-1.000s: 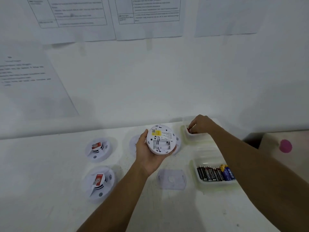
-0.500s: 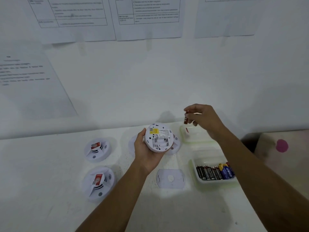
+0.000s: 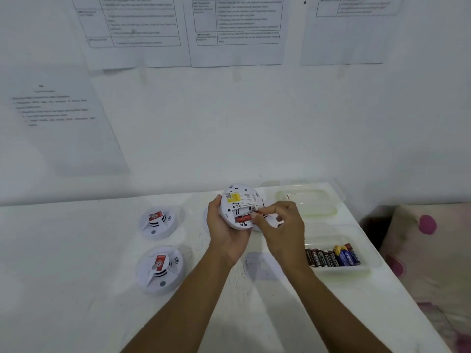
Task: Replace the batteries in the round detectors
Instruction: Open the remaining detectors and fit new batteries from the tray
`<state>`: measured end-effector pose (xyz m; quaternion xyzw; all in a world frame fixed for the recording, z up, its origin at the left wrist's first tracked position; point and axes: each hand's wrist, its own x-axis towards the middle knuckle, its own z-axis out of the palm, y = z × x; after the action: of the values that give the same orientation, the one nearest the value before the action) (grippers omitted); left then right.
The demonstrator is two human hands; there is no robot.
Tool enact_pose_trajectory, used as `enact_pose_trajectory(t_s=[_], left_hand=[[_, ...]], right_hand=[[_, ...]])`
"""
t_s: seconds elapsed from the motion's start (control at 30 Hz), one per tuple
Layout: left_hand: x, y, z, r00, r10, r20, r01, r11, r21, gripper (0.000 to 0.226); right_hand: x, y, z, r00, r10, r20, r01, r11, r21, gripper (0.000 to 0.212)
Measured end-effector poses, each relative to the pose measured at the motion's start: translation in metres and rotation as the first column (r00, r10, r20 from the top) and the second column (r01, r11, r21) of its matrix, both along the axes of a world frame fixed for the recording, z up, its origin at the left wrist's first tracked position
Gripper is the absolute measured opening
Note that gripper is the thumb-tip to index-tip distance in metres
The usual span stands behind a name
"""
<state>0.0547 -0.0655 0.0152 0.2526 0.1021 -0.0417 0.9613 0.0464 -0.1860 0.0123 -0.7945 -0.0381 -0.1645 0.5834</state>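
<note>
Table (image 3: 76,289): white; we are working above it.
Left hand (image 3: 224,233): we are gripping the detector (image 3: 239,200), back up.
Right hand (image 3: 283,225): we are pinching a red battery (image 3: 243,219) into its bay.
Next: probably seating it flat.

Landmark: the held detector (image 3: 239,203). To its left, the far detector (image 3: 157,221) and near detector (image 3: 160,270) stand on the table (image 3: 63,250), with bare surface beyond them and toward the near edge where a hand could pass. To its right, the far tray (image 3: 308,208) and battery tray (image 3: 362,270) fill the strip to the table's edge, and the wall (image 3: 229,136) closes in just behind. The left hand (image 3: 224,233) grips its left side, the right hand (image 3: 280,230), pinching a red battery (image 3: 243,219), covers its right, and a flat cover plate (image 3: 262,267) lies below it.
</note>
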Motion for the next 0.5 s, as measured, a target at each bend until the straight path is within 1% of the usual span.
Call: enact_pose_trajectory(t_s=[0.1,0.17,0.27,0.33,0.5], left_hand=[[-0.005,0.004,0.002,1.0,0.012,-0.009,-0.011,0.998,0.068,0.061],[-0.008,0.005,0.002,1.0,0.019,-0.003,-0.019,0.996,0.089,0.062],[-0.011,0.007,0.002,1.0,0.018,0.01,-0.019,0.995,0.099,0.057],[-0.012,0.009,0.003,1.0,0.017,0.022,-0.019,0.995,0.1,0.055],[-0.008,0.014,-0.004,1.0,0.022,0.022,-0.024,0.997,0.077,0.054]], right_hand=[[-0.013,0.01,-0.01,0.989,-0.027,0.142,0.052,0.983,-0.179,0.011],[-0.019,0.011,-0.016,0.963,0.006,0.271,0.085,0.942,-0.325,0.026],[-0.023,0.007,-0.021,0.914,0.106,0.392,0.146,0.815,-0.561,0.052],[-0.02,0.004,-0.025,0.898,0.127,0.422,0.179,0.769,-0.613,0.058],[-0.016,0.002,-0.035,0.907,0.151,0.393,0.124,0.795,-0.594,0.067]])
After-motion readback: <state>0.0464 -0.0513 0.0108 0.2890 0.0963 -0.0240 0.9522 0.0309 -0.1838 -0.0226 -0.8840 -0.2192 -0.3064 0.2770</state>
